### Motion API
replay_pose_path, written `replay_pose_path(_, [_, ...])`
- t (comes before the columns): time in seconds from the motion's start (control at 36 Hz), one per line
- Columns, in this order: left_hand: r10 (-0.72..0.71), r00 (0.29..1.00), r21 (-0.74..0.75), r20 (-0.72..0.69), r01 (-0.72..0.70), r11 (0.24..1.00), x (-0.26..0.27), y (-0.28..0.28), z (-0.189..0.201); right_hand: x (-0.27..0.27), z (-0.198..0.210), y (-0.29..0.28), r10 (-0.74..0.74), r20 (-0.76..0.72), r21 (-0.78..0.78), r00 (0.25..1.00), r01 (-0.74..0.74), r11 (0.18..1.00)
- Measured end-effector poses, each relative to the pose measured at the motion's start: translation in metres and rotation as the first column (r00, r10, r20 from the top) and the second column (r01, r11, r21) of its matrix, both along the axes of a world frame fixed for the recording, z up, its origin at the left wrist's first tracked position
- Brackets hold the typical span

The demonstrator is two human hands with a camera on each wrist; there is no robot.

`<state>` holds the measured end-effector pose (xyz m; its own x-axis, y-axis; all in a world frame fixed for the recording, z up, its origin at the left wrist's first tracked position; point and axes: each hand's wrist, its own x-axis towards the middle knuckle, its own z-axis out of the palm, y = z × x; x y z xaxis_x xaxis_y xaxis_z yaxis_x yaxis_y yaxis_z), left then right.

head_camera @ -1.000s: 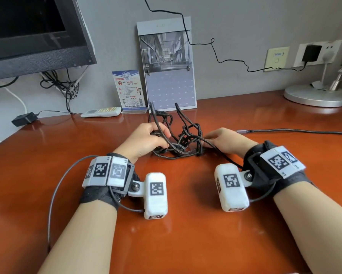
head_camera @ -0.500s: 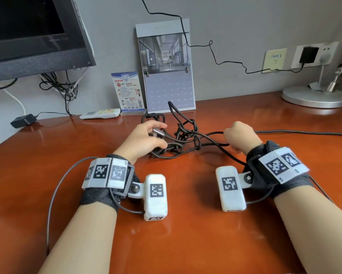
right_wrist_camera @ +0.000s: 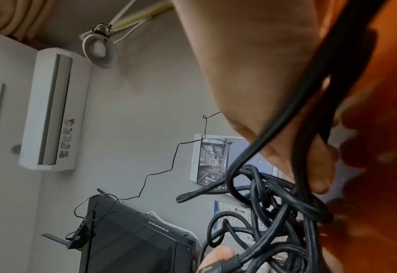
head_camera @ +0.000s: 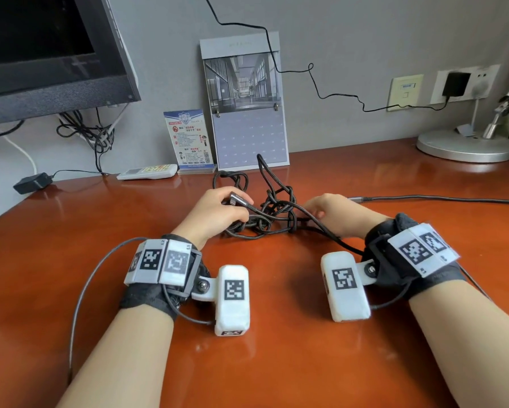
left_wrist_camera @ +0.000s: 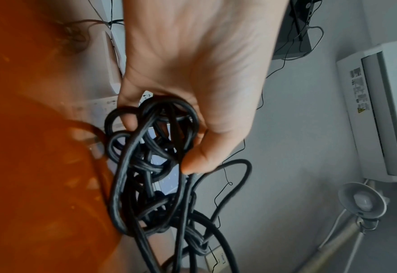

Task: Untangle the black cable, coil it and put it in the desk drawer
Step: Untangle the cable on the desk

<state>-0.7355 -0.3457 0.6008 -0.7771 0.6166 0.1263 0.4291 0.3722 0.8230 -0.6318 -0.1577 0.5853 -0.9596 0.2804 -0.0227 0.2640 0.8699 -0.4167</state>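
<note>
We see the black cable (head_camera: 272,213) lying in a knotted heap on the red-brown table (head_camera: 276,363), in front of the calendar (head_camera: 247,113). The left hand (head_camera: 217,213) has its grip curled round the tangle and pinches a metal plug (head_camera: 238,199). The right hand (head_camera: 332,212) grips strands at the other side, fingers curled round them.
</note>
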Motion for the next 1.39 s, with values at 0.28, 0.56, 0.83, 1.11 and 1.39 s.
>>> replay_pose_path(0.28, [-0.012,1.000,-0.013,-0.003,0.012,1.000,0.001,0.001,-0.002,-0.005,0.000,0.003,-0.185,-0.200,-0.065,0.962,0.175,0.982])
replay_pose_path(0.56, [-0.011,0.999,-0.044,-0.038,0.010,0.999,-0.004,0.000,-0.006,0.002,0.002,0.020,-0.530,-0.175,-0.068,0.830,0.527,0.847])
replay_pose_path(0.83, [0.003,1.000,-0.027,-0.024,-0.004,1.000,-0.003,0.002,-0.007,0.001,0.002,0.011,-0.206,-0.199,-0.045,0.958,0.201,0.978])
replay_pose_path(1.11, [0.030,0.999,-0.025,-0.023,-0.031,0.999,0.002,0.001,-0.003,-0.003,-0.005,0.006,-0.115,-0.102,-0.120,0.988,0.102,0.987])
replay_pose_path(1.39, [0.057,0.998,-0.017,0.011,-0.057,0.998,-0.003,-0.003,-0.002,0.006,-0.001,0.035,-0.591,-0.285,-0.024,0.755,0.611,0.791])
